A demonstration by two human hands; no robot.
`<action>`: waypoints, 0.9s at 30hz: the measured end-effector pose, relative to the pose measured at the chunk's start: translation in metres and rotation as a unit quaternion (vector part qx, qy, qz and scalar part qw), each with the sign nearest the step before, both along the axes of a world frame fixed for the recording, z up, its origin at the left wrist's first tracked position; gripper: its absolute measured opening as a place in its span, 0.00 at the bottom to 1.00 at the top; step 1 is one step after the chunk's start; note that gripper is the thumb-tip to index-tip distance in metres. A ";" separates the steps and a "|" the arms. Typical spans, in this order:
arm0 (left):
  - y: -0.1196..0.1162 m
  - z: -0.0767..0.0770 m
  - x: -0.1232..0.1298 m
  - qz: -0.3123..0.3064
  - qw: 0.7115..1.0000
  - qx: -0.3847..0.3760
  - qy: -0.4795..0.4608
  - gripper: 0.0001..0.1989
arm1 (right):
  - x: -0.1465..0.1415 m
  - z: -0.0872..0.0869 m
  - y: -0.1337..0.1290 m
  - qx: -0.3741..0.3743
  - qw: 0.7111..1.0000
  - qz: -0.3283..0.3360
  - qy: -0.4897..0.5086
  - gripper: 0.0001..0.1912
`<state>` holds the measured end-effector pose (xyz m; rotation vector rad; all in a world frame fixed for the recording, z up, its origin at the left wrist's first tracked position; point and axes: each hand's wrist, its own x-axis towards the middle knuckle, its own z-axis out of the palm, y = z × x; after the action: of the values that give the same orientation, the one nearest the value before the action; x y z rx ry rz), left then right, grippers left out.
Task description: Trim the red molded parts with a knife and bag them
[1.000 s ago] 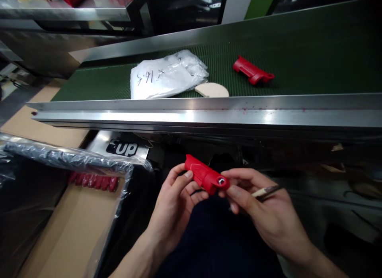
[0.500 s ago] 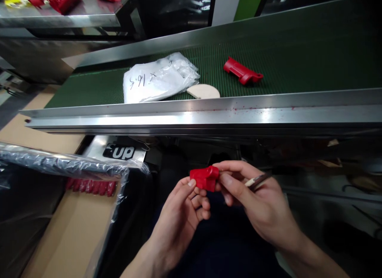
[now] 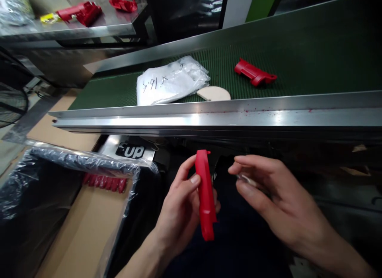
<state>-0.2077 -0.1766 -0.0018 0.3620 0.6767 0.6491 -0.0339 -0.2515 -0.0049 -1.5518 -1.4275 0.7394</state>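
My left hand [image 3: 185,202] grips a long red plastic part [image 3: 205,194], held upright with its narrow side toward me. To the right, my right hand [image 3: 277,202] is apart from the part; a small slim tool [image 3: 248,180], mostly hidden, is pinched between its thumb and fingers. Beyond my hands, another red part [image 3: 254,74] lies on the green belt [image 3: 292,59]. Left of it are a clear plastic bag [image 3: 170,81] with handwriting and a flat beige disc-like piece [image 3: 214,93].
A lined carton [image 3: 86,230] with a row of red parts [image 3: 105,182] stands at lower left. The belt's metal rail [image 3: 179,116] crosses in front of me. More red pieces [image 3: 80,13] lie on a metal table at upper left.
The red part has turned from lying crosswise to upright in my left hand. My right hand has let go of it and moved right. The view has shifted left.
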 end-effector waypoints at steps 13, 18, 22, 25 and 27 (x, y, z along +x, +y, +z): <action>-0.015 0.006 -0.007 -0.013 0.999 0.025 -0.037 0.15 | 0.005 0.021 0.022 0.187 0.950 0.067 -0.241 0.23; -0.015 0.006 -0.006 -0.008 0.999 0.030 -0.041 0.16 | 0.005 0.022 0.022 0.186 0.946 0.074 -0.254 0.22; -0.015 0.005 -0.006 -0.012 0.998 0.035 -0.046 0.16 | 0.005 0.021 0.022 0.191 0.941 0.074 -0.270 0.24; -0.015 0.004 -0.006 -0.011 0.998 0.036 -0.047 0.15 | 0.005 0.022 0.021 0.191 0.939 0.073 -0.276 0.24; -0.016 0.004 -0.007 -0.011 0.998 0.034 -0.045 0.15 | 0.006 0.022 0.020 0.193 0.938 0.072 -0.277 0.24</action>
<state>-0.2146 -0.1925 0.0018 0.3994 0.5655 0.6652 -0.0282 -0.2319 0.0174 -1.4038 -1.9747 0.0693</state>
